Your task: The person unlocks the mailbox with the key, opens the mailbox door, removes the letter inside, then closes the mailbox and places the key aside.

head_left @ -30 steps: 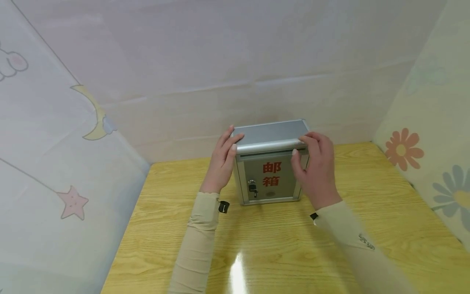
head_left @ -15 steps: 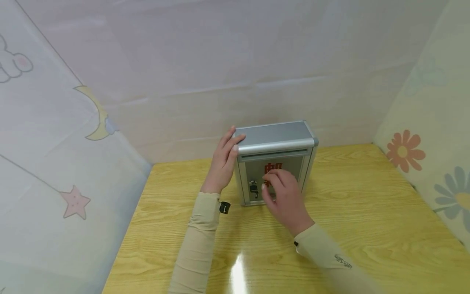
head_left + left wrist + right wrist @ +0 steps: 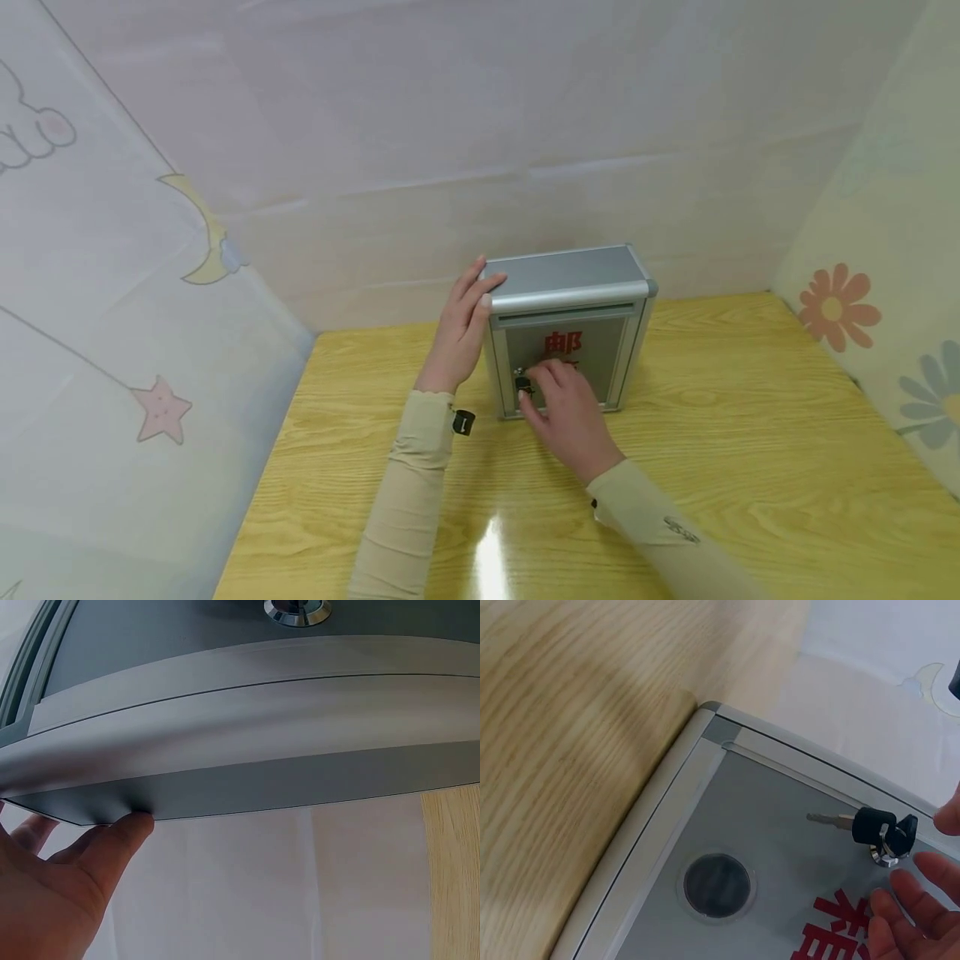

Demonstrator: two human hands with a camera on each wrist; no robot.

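A grey metal mailbox (image 3: pixel 566 271) with silver edges and red characters stands upright on the wooden table. My left hand (image 3: pixel 452 343) rests on its top left corner, with fingers over the top and the thumb at the front edge. In the left wrist view, fingertips of the left hand (image 3: pixel 64 892) touch the grey side panel. Two black-headed keys (image 3: pixel 885 829) are at the round lock (image 3: pixel 881 857) on the front door; one sticks out sideways. My right hand (image 3: pixel 567 414) is right beside them, thumb and fingers apart, partly covering the characters.
A letter slot (image 3: pixel 566 314) runs below the mailbox's top edge. Behind the wooden table (image 3: pixel 360 467) hangs a pale cloth wall (image 3: pixel 405 150). Patterned cloth sides stand at left and right, with a star (image 3: pixel 162 410) and an orange flower (image 3: pixel 838 308).
My right hand has left the mailbox's top right corner and moved down and left across the door to the keys. My left hand stays on the top left corner.
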